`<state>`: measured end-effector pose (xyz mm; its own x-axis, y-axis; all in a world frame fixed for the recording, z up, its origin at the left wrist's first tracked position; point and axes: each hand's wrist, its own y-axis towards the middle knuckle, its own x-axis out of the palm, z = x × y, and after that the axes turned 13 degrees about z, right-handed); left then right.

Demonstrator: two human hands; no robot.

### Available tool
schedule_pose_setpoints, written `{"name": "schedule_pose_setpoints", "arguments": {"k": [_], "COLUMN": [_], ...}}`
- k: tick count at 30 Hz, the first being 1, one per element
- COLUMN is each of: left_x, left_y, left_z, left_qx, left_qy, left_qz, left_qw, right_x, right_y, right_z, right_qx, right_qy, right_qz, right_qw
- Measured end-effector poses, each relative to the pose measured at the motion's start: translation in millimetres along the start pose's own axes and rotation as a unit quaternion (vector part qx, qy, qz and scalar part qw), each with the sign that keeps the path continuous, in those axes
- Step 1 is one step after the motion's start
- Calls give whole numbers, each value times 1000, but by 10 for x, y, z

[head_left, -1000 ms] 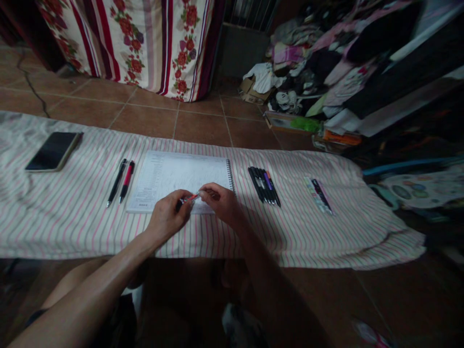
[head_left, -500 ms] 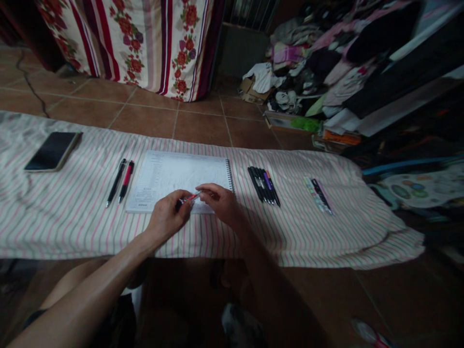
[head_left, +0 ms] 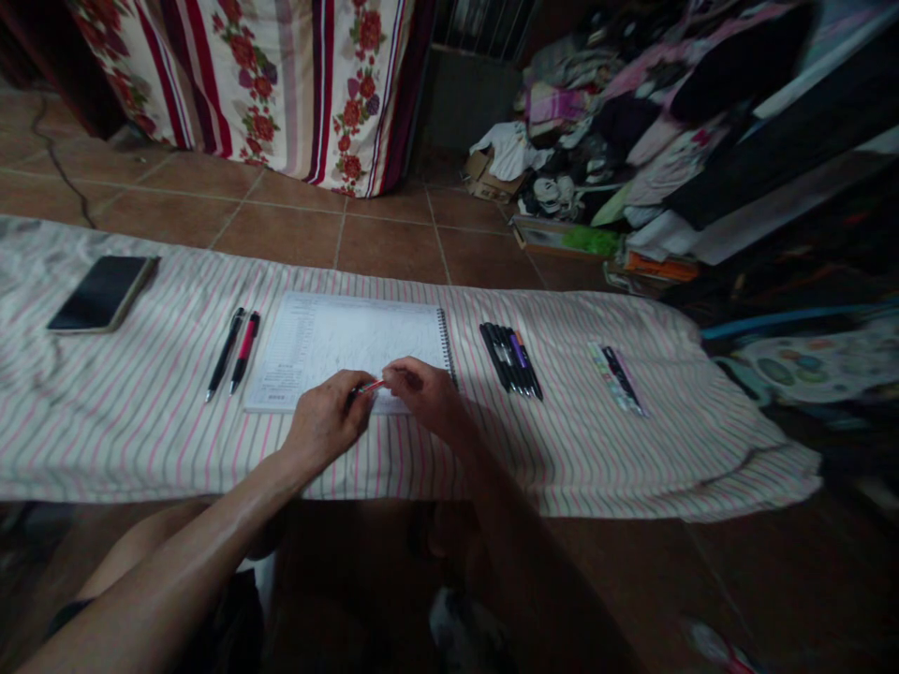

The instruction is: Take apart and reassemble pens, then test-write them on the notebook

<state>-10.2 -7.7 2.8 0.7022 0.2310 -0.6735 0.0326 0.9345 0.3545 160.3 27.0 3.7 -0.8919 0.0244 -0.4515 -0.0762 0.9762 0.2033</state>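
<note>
Above the lower edge of a spiral notebook (head_left: pixel 344 332), both hands come together over a slim pen (head_left: pixel 373 385) that shows red and a pale tip end. My left hand (head_left: pixel 330 412) is closed round its left part, fingers pinched. The fingers of my right hand (head_left: pixel 423 388) pinch the pen's right end. Most of the pen is hidden in the fingers. Left of the notebook lie a black pen (head_left: pixel 226 356) and a red and black pen (head_left: pixel 244 353). To the right, several dark pens (head_left: pixel 511 360) lie side by side, one with a purple barrel.
A striped cloth (head_left: pixel 421 468) covers the low surface. A phone (head_left: pixel 104 294) lies at the far left. Pale slim packets with a black item (head_left: pixel 622 379) lie at the right. A floral curtain (head_left: pixel 281 84) hangs behind; piled clothes (head_left: pixel 562 103) and a cardboard box (head_left: pixel 492 178) stand beyond.
My right hand has shifted slightly right and its fingers have closed in more. The pen between the hands lies at a slightly flatter angle. Everything on the cloth stays put.
</note>
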Motion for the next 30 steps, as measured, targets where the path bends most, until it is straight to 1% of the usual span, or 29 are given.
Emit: {"name": "schedule_pose_setpoints", "arguments": {"k": [2,4,8,12,18,21,26,30], "left_x": [6,14,21,16,15,18,14,19], "left_y": [-1,-1,2,8,-2,-5,9,24], "left_z": [-18,-34,-40,-27,-16,-15,-30,-33], "left_qx": [-14,-32,-46,-23,34,46,20,-1], "left_qy": [0,1,-7,-3,34,49,30,16], "left_qz": [5,10,5,-1,-2,0,8,7], "left_qw": [1000,999,999,1000,999,998,999,1000], "right_x": [-6,-10,-2,12,15,17,20,16], "right_y": [9,18,29,31,9,4,19,27], "right_z": [20,39,66,75,42,24,51,81], "right_qx": [23,33,31,15,-33,-39,2,5], "right_qy": [57,91,101,69,-36,-50,57,78], "right_qz": [-2,-6,-7,-2,7,9,10,0], "right_qw": [998,995,994,997,999,998,998,997]}}
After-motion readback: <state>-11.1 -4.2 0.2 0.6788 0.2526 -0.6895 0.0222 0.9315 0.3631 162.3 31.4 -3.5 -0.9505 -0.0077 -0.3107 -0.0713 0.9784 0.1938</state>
